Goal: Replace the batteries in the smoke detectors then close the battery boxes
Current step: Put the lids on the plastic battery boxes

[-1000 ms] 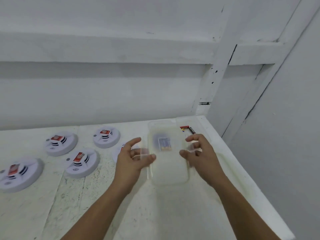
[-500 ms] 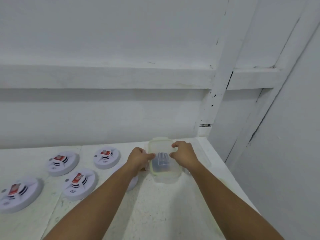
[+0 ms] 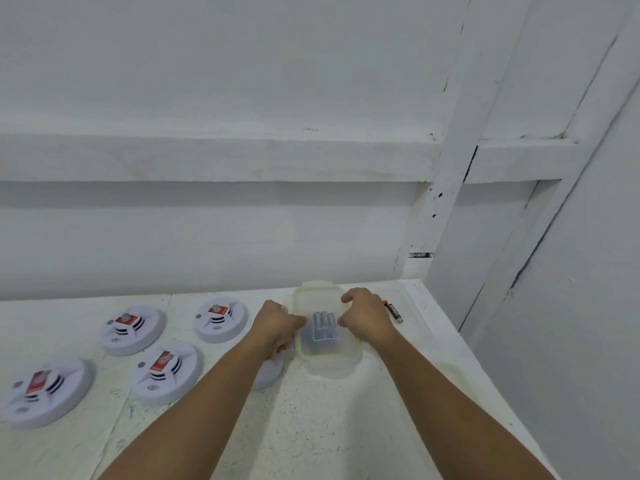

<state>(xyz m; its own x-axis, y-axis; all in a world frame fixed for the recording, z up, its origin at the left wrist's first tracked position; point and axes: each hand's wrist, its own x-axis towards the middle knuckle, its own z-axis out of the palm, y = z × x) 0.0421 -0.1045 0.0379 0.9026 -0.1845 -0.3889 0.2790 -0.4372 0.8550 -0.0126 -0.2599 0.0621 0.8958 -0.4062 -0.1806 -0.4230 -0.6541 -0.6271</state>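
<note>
On white speckled counter (image 3: 311,431): clear rectangular plastic box (image 3: 333,357), yellow-green lid seal, silver-blue batteries (image 3: 323,325) inside. Left grip (image 3: 277,323) curled round box's left edge; right grip (image 3: 367,317) curled over its right edge. Just right of box, loose black battery (image 3: 394,312). Left of box, four round white smoke detectors (image 3: 220,318), red-labelled.

- Back wall (image 3: 207,64): white-painted, running the full width behind the worktop (image 3: 329,427).
- Horizontal ledge (image 3: 207,157): white, projecting across that wall and casting a soft shadow below.
- Upright post (image 3: 450,168): white, paint chipping in dark specks, a dark gap (image 3: 420,255) showing near its foot, possibly a crack.
- Side wall (image 3: 588,323): plain pale grey, closing in at the right.
- Worktop: white, scuffed and speckled, lying under even, diffuse light.
</note>
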